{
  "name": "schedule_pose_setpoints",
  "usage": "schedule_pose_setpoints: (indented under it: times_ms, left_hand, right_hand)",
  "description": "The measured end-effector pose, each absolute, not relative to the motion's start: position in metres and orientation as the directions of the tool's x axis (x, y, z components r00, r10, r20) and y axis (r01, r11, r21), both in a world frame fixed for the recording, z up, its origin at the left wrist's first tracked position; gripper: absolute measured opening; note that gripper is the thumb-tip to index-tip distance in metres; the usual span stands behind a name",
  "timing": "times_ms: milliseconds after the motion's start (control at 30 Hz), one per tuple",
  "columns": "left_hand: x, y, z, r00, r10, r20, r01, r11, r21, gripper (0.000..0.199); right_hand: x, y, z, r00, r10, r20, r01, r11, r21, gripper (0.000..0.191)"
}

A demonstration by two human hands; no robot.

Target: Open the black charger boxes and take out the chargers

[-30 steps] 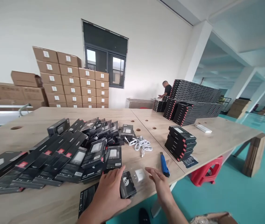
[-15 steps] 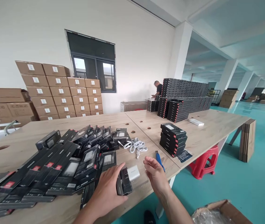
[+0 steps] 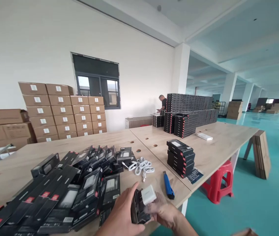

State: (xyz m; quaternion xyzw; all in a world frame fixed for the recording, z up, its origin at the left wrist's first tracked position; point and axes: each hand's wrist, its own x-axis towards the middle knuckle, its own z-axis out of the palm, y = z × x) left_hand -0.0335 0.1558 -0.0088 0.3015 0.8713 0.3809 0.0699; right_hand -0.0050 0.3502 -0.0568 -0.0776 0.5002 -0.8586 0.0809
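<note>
Closed in since half a second ago: right hand now against the small black retail box, where before it hung apart with fingers spread. Left hand wrapped round the box's left side, thumb up along its near face, steadying it at the near edge of the pale wooden tabletop. White square charger plug in its clear plastic tray seated at the box's open right end, partly out. Right fingers curled under and behind that tray, grasping it; blurred, so exact contact not clear. Box apparently held on edge so the tray can slide along its length.

Fanned heap of long black retail boxes with red tabs spread to the left, overlapping, within easy reach. Bundle of coiled white cables lying loose just beyond the hands. Blue utility knife flat on the tabletop just right of the hands, untouched. Neat stack of black boxes further right, squared up. Red plastic stool under the tabletop. Stacked brown cartons against the far wall. Person in a dark top at the far end, occupied with tall black stacks.
</note>
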Motion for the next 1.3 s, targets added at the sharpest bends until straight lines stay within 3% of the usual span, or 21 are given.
schedule_pose_setpoints:
  times_ms: [133,200,267,333,433,533,667,867,1000,1133,1300]
  left_hand:
    - [-0.044,0.178,-0.023,-0.862,0.401,0.309,0.466,0.390,0.794,0.117]
    - [-0.051,0.191,-0.038,-0.875,0.282,0.393,0.464,0.256,0.848,0.118]
    - [-0.058,0.201,-0.054,-0.874,0.214,0.437,0.466,0.108,0.878,0.124]
    - [-0.064,0.206,-0.063,-0.877,0.171,0.449,0.453,-0.016,0.891,0.126]
    - [-0.072,0.204,-0.055,-0.907,0.090,0.412,0.393,-0.171,0.903,0.122]
    - [-0.080,0.199,-0.028,-0.949,0.089,0.301,0.265,-0.286,0.921,0.100]
    - [-0.079,0.198,0.007,-0.974,0.136,0.180,0.129,-0.315,0.940,0.066]
    - [-0.070,0.194,0.016,-0.979,0.165,0.119,0.051,-0.365,0.929,0.058]
    - [-0.074,0.191,0.005,-0.982,0.111,0.153,0.123,-0.238,0.963,0.033]
    - [-0.073,0.190,-0.012,-0.974,0.042,0.225,0.213,-0.187,0.959,0.037]
    - [-0.071,0.187,-0.040,-0.923,0.035,0.384,0.380,-0.094,0.920,0.034]
  right_hand:
    - [-0.025,0.355,-0.032,-0.987,-0.029,0.155,-0.129,-0.419,-0.899,0.030]
    - [-0.036,0.359,-0.017,-0.980,0.031,0.195,-0.196,-0.290,-0.937,0.031]
    - [-0.045,0.361,-0.006,-0.943,0.078,0.324,-0.330,-0.097,-0.939,0.034]
    - [-0.052,0.363,0.000,-0.889,0.087,0.450,-0.442,0.097,-0.892,0.036]
    - [-0.057,0.366,0.000,-0.855,0.054,0.516,-0.483,0.280,-0.830,0.034]
    - [-0.058,0.369,-0.004,-0.840,-0.015,0.543,-0.513,0.350,-0.784,0.034]
    - [-0.056,0.370,-0.007,-0.829,-0.034,0.558,-0.534,0.342,-0.773,0.035]
    - [-0.052,0.368,-0.001,-0.829,-0.017,0.559,-0.521,0.388,-0.760,0.028]
    - [-0.053,0.364,-0.006,-0.857,0.108,0.503,-0.489,0.131,-0.862,0.035]
    - [-0.040,0.359,-0.030,-0.848,0.248,0.469,-0.504,-0.103,-0.858,0.036]
    - [-0.021,0.357,-0.055,-0.833,0.171,0.526,-0.530,0.028,-0.848,0.029]
